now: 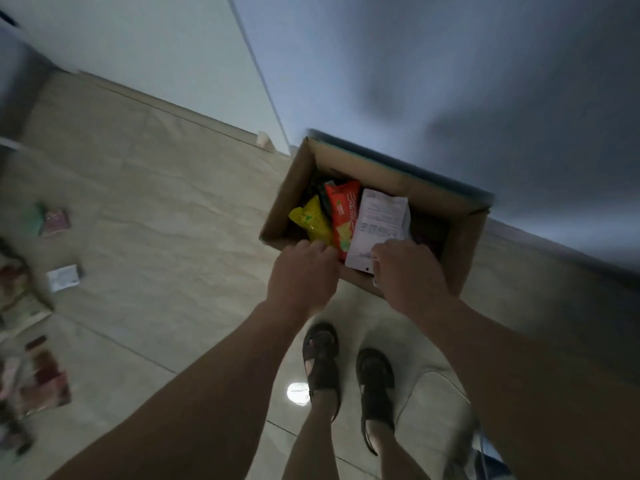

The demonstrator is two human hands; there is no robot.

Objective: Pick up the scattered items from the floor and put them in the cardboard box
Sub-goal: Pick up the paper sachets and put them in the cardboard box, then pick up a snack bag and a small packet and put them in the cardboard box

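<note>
An open cardboard box (pixel 464 244) stands on the tiled floor against the wall, just ahead of my feet. Inside it lie a yellow packet (pixel 310 221), a red snack bag (pixel 343 216) and a white pouch (pixel 379 223). My right hand (pixel 408 275) pinches the near end of the white pouch over the box's front edge. My left hand (pixel 304 275) hovers at the front rim, fingers curled beside the red bag; whether it grips anything is hidden. Several scattered packets lie on the floor at far left, among them a small white packet (pixel 63 278) and a pink one (pixel 55 222).
A wall runs behind the box, with a corner and baseboard to its left. A small white cup (pixel 262 138) sits by the baseboard. My two sandalled feet (pixel 346 375) stand just behind the box. More blurred wrappers (pixel 38 386) crowd the lower left floor.
</note>
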